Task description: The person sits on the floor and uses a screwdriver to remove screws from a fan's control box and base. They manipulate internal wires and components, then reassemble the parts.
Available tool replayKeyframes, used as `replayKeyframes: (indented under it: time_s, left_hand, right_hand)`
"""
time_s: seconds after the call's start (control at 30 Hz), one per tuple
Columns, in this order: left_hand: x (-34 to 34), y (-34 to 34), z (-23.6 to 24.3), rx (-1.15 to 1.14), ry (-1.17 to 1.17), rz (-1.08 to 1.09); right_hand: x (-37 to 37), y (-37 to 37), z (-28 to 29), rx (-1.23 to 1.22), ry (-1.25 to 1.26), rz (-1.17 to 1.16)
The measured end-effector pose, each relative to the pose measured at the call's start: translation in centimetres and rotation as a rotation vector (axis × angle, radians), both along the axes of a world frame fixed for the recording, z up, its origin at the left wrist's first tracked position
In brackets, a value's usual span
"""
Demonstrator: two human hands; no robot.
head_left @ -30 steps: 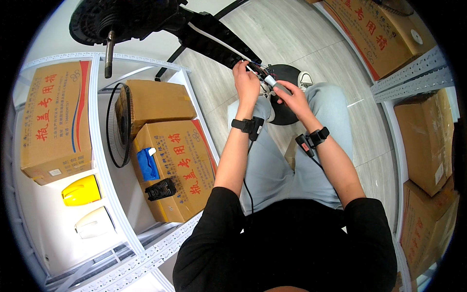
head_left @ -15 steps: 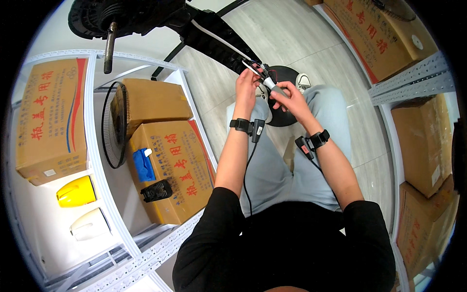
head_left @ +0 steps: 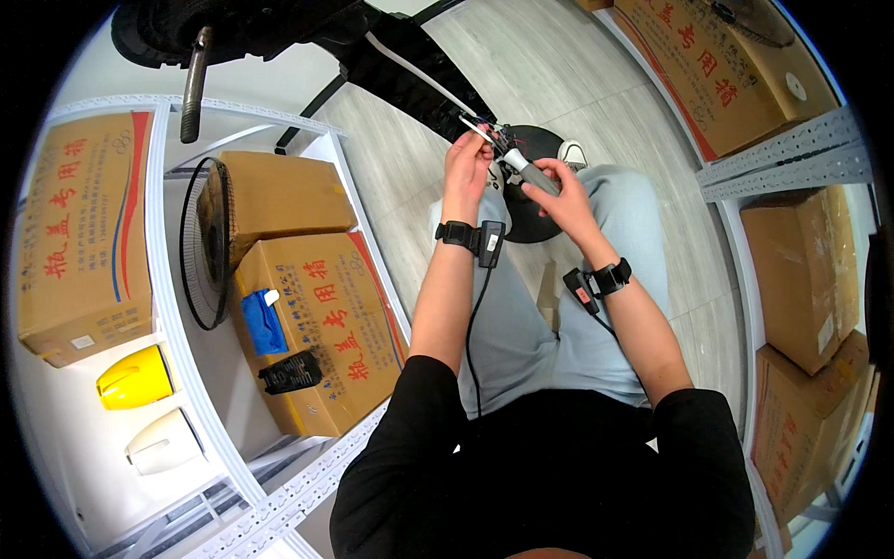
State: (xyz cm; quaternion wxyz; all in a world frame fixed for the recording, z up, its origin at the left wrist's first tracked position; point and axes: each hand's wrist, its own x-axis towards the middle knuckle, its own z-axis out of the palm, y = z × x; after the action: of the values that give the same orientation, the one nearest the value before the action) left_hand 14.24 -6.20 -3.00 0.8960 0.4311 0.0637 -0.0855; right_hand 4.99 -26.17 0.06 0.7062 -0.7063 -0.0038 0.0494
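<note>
Head view: your right hand [head_left: 568,205] grips a grey, white-collared tool [head_left: 537,178]; left of it, your left hand [head_left: 465,170] pinches a slim white lead [head_left: 472,126].

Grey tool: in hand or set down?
In hand: the right hand grips the tool, thumb and fingers on either side of it.

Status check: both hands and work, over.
Left hand at the wiring, grip unclear. Right hand closed around grey-handled tool. Black column close by; no blockage visible.
</note>
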Motion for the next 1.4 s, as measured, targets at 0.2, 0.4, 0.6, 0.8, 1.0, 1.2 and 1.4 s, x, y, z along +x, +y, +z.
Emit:
replayKeyframes:
  time_s: [0.2, 0.4, 0.6, 0.8, 1.0, 1.2, 1.4]
  left_hand:
    - [-0.3, -1.7, 1.1, -0.031, 0.041, 0.025]
    - [-0.4, -0.7, 1.3, -0.018, 0.018, 0.023]
    - [-0.2, -0.9, 0.9, -0.047, 0.027, 0.041]
    - [-0.5, -1.5, 1.6, -0.015, 0.047, 0.029]
    - [-0.4, -1.0, 1.2, 0.05, 0.015, 0.033]
    - [-0.6, -1.4, 1.5, 0.006, 0.018, 0.037]
    - [-0.6, -0.9, 1.4, 0.015, 0.002, 0.026]
  right_hand:
    - [0.6, -0.8, -0.7, 0.399, 0.305, 0.058]
    - [0.3, -0.3, 0.4, 0.303, 0.301, 0.102]
    - [0.0, -0.2, -1.0, 0.16, 0.111, 0.001]
    - [0.4, -0.9, -0.4, 0.379, 0.355, 0.091]
    - [-0.2, -0.1, 0.5, 0.009, 0.075, 0.027]
    - [0.2, -0.5, 0.4, 0.286, 0.256, 0.002]
    - [0.3, 0.0, 0.4, 0.293, 0.326, 0.086]
